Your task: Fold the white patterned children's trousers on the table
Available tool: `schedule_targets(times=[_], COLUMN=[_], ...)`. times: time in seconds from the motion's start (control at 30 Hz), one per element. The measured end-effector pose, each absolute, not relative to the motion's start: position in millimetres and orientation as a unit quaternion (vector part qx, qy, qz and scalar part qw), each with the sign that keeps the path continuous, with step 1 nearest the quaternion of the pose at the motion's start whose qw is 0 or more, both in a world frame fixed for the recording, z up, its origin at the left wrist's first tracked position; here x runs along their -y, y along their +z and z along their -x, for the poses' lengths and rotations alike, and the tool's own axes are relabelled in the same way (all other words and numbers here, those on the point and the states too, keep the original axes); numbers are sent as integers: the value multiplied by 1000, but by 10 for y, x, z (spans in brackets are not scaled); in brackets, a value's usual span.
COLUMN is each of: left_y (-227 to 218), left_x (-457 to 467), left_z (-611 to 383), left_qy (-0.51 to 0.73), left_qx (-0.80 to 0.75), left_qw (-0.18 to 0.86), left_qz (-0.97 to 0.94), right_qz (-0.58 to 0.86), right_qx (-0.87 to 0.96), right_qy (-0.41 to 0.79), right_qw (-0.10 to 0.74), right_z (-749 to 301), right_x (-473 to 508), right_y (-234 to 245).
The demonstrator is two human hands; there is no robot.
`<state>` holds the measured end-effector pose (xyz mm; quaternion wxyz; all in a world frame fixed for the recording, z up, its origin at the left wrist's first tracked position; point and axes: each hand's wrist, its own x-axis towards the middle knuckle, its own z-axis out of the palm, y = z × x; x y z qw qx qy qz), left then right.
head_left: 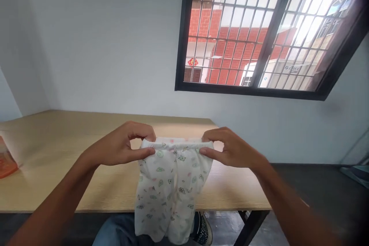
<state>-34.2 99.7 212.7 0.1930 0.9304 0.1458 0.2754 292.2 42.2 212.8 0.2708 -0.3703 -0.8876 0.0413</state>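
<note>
A small pair of white pants with a scattered green and pink print hangs upright by its waistband in front of me. My left hand pinches the left end of the waistband between thumb and fingers. At the right end, my right hand grips the band the same way. Between the two hands the waistband is stretched nearly straight. Both legs dangle down past the table's front edge, over my lap.
A light wooden table spans the area before me, its front edge just behind the pants. An orange-based clear container stands at the far left. A barred window is set in the pale wall. One dark table leg shows below right.
</note>
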Motion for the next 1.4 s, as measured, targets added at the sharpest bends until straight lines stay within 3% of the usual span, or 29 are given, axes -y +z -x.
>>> schedule_targets(times=[0.23, 0.37, 0.5, 0.63, 0.77, 0.9, 1.0, 1.13, 1.4], left_y=[2481, 2555, 2497, 2039, 1108, 141, -309, -509, -417], left_x=[-522, -470, -744, -1457, -2393, -3049, -3289, -3490, -3317], left_z=[623, 673, 603, 444, 117, -309, -517, -533, -400], left_qy=[359, 366, 324, 253, 240, 279, 282, 295, 283], left_qx=[-82, -64, -93, -154, -226, -345, -366, -380, -394], left_qw=[102, 117, 200, 281, 295, 198, 170, 139, 90], left_qz=[-924, -921, -920, -913, -897, -874, -870, -866, -870], right_qz=[355, 376, 414, 450, 490, 568, 595, 634, 649], right_qx=[853, 827, 812, 807, 767, 740, 724, 694, 676], right_qy=[-58, 12, 109, 227, 306, 199, 166, 138, 97], right_qw=[379, 417, 396, 307, 280, 301, 305, 313, 335], right_z=[-2712, -2659, -2735, -2900, -3068, -3108, -3085, -3122, -3110], right_x=[178, 237, -19, -712, -1663, -2432, -2751, -2979, -2781], right_y=[2577, 2599, 2526, 2100, 1241, 389, -17, -266, -290])
